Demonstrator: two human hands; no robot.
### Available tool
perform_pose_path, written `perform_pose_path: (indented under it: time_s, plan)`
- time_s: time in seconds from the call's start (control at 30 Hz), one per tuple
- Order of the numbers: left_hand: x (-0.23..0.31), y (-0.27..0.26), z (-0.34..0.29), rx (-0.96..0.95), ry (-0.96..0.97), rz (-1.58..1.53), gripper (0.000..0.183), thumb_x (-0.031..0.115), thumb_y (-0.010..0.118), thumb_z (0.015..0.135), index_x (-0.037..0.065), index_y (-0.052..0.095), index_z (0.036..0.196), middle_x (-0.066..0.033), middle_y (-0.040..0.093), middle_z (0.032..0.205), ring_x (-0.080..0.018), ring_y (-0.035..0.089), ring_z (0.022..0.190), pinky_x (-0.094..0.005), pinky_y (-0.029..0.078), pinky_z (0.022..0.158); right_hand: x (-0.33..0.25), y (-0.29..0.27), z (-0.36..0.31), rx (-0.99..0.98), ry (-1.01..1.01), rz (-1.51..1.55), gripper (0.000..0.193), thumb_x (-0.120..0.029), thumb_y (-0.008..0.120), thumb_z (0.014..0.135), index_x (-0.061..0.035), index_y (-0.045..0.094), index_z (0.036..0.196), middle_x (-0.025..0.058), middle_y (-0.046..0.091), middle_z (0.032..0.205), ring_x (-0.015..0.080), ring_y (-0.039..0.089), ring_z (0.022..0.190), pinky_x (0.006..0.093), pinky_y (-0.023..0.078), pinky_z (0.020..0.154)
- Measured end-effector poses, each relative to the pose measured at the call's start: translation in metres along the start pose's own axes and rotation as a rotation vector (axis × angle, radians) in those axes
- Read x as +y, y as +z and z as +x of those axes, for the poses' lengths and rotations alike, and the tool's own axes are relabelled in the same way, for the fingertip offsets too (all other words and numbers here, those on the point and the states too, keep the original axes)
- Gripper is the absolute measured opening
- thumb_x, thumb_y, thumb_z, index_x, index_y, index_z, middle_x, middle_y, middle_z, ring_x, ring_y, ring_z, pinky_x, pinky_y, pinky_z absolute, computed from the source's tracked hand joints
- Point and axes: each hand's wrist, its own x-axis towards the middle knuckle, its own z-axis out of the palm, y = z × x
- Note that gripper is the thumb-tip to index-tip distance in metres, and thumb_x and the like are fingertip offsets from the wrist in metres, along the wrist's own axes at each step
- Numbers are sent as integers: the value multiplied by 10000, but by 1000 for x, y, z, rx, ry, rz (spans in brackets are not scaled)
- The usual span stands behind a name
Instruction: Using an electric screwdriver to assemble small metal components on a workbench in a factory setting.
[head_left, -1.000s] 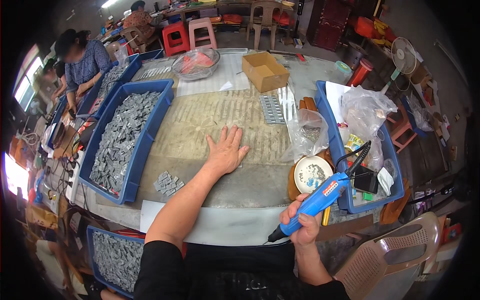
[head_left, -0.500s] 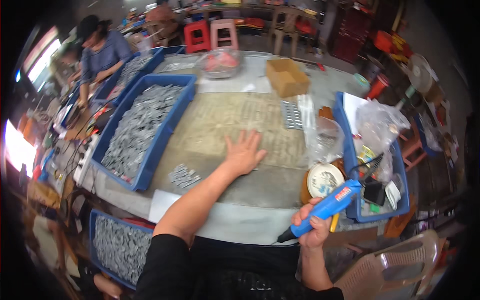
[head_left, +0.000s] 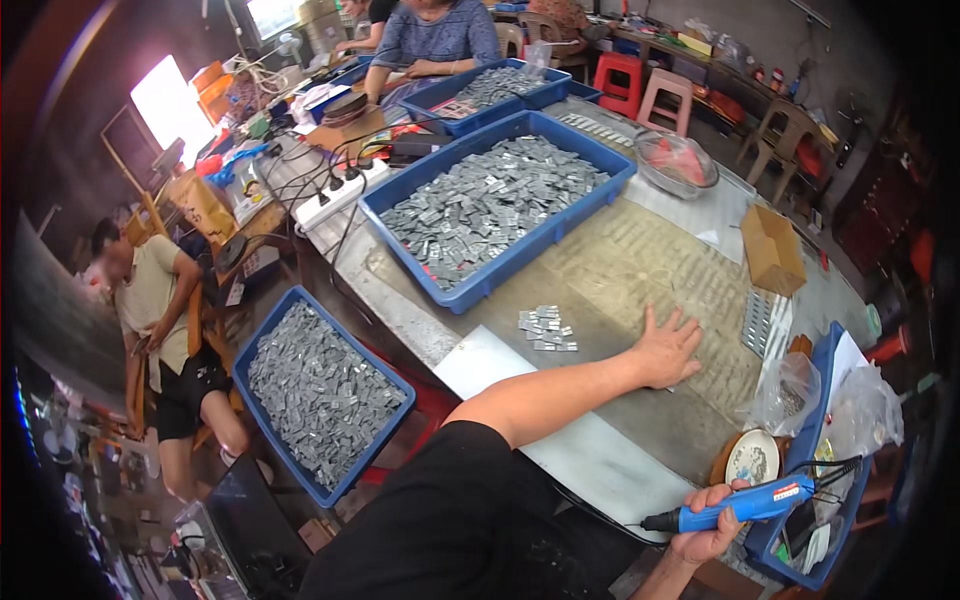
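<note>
My left hand (head_left: 670, 348) lies flat on the worn brownish table mat (head_left: 640, 245), fingers spread, holding nothing. In my right hand (head_left: 708, 541), near the table's front edge, is a blue electric screwdriver (head_left: 750, 506). Its black nose and thin bit point left, and a coiled black cord runs from its rear end. To the left of my left hand lies a small group of flat grey metal pieces (head_left: 546, 328). Beyond them stands a large blue tray (head_left: 462, 292) heaped with similar grey pieces.
A second full blue tray (head_left: 385, 428) sits low at my left, beside the table. At the right are a round white-topped container (head_left: 752, 460), a blue bin (head_left: 838, 352) with plastic bags, and a cardboard box (head_left: 772, 250). One person (head_left: 437, 45) works across the table; another (head_left: 160, 300) sits at left.
My view has turned to the left, so the table and trays appear farther right. The left hand stays flat on the mat, and the right hand still grips the screwdriver.
</note>
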Motion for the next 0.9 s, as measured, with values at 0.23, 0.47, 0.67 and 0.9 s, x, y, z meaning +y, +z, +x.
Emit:
perform_pose_path:
  time_s: [0.23,0.47,0.67,0.9]
  plan:
    - [-1,2,3,23,18,-23,576,418,339,861,-5,319,1253,-171,269,1324,-395,200,1232,-690,114,886,-3,-4,3,-93,-9,-45,422,-166,510,761,-29,379,1138,86,485,771,158,473,598,284,394,561]
    - [-3,1,-1,8,12,-26,587,427,335,864,-13,311,1252,-183,255,1327,-405,188,1233,-690,112,890,-3,1,-1,-81,-11,-56,425,-164,510,755,-21,380,1134,88,484,768,160,476,598,283,395,558]
    - [2,1,4,18,13,-45,576,430,354,853,9,330,1245,-155,264,1335,-383,212,1229,-691,114,888,-5,2,-2,-17,-17,-26,484,-153,535,706,-6,367,1136,98,485,755,172,472,583,285,405,525]
    - [-10,-5,5,112,-41,-2,495,401,369,850,66,376,1215,-119,328,1312,-335,272,1214,-645,147,919,-3,15,1,-4,2,38,456,-95,536,685,-1,366,1097,111,495,755,197,487,592,306,428,542]
